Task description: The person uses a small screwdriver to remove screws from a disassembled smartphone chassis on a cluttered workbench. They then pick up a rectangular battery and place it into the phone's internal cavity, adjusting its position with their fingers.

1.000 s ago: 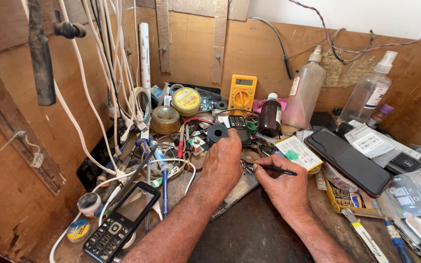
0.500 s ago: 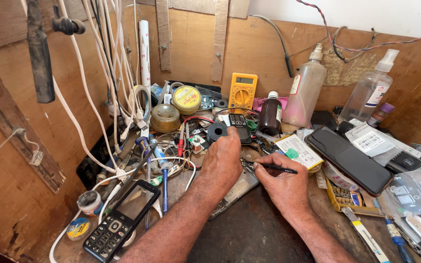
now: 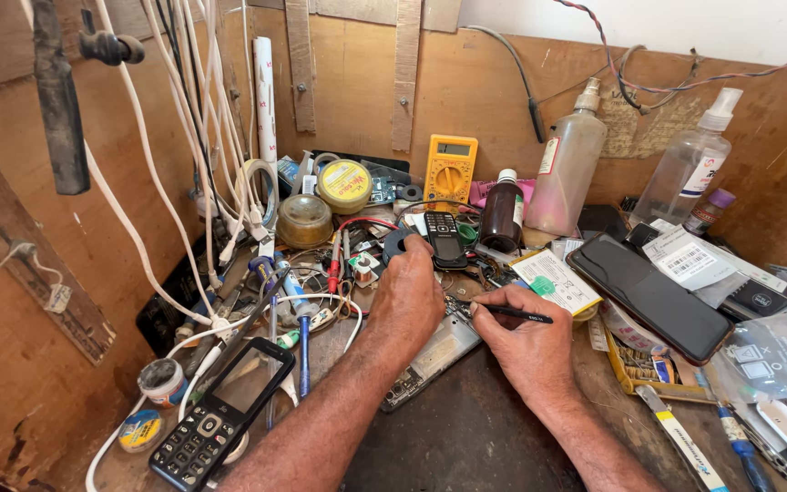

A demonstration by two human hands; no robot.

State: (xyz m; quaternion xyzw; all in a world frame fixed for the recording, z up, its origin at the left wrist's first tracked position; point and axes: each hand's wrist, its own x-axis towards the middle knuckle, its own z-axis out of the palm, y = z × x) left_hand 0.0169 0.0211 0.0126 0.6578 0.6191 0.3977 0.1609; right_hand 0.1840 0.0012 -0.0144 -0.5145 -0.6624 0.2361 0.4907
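Little changed since the earlier frames: both hands stay over the opened phone board.
- Left hand (image 3: 409, 296): curled, palm down, pressing the grey phone board (image 3: 432, 355) at table (image 3: 466, 437) centre.
- Right hand (image 3: 526, 342): grasping a thin black tool (image 3: 514, 313), tip toward the board.
- Yellow multimeter (image 3: 450, 171), upright at the back wall.
- Brown bottle (image 3: 502, 211), white cap.
- Round yellow-lidded tin (image 3: 344, 185).
- Clear spray bottle (image 3: 688, 162), white label, far right.
- Black keypad phone (image 3: 220, 412), front left.
- Dark smartphone (image 3: 650, 296), lying flat at the right.

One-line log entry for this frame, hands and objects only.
left hand: resting on opened phone | right hand: holding black tool | nearby: keypad phone, yellow multimeter
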